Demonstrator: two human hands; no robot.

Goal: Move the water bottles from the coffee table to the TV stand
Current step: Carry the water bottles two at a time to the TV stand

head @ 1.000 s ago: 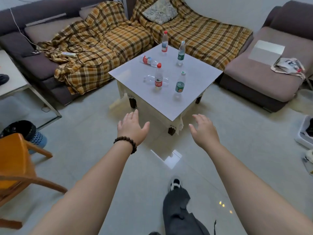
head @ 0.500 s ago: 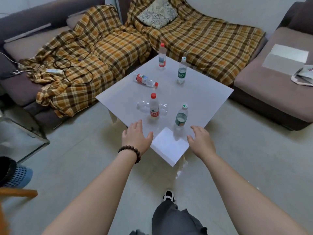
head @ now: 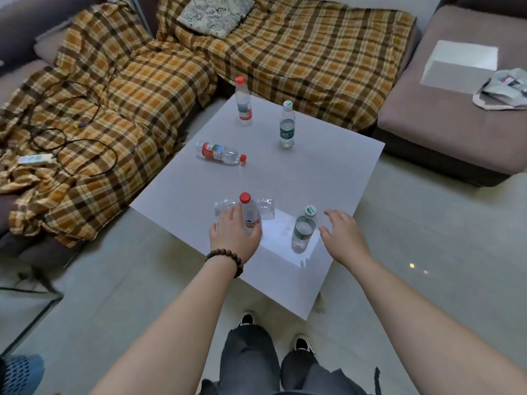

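Note:
Several water bottles are on the white coffee table [head: 328, 178]. Near me stand a red-capped bottle [head: 248, 212] and a green-capped bottle [head: 303, 232], with a clear label-less bottle [head: 265, 208] lying behind the red-capped one. My left hand [head: 233, 238] is cupped around the near red-capped bottle's lower part, finger on its left, thumb on its right, fingers still straight. My right hand [head: 342, 235] is spread open just right of the green-capped bottle, apart from it. Farther off, a red-labelled bottle [head: 221, 152] lies on its side, and a red-capped bottle [head: 243, 99] and a green-capped bottle [head: 286, 126] stand. No TV stand is visible.
A sofa under a plaid blanket [head: 137, 89] wraps the table's left and far sides, with cables and a cushion [head: 214, 14] on it. A brown ottoman [head: 456, 115] holding a white box stands at the right. My feet are on tiled floor at the table's near corner.
I have stepped up to the table. My left hand has reached forward onto the near red-capped bottle, and my right hand has come beside the green-capped bottle.

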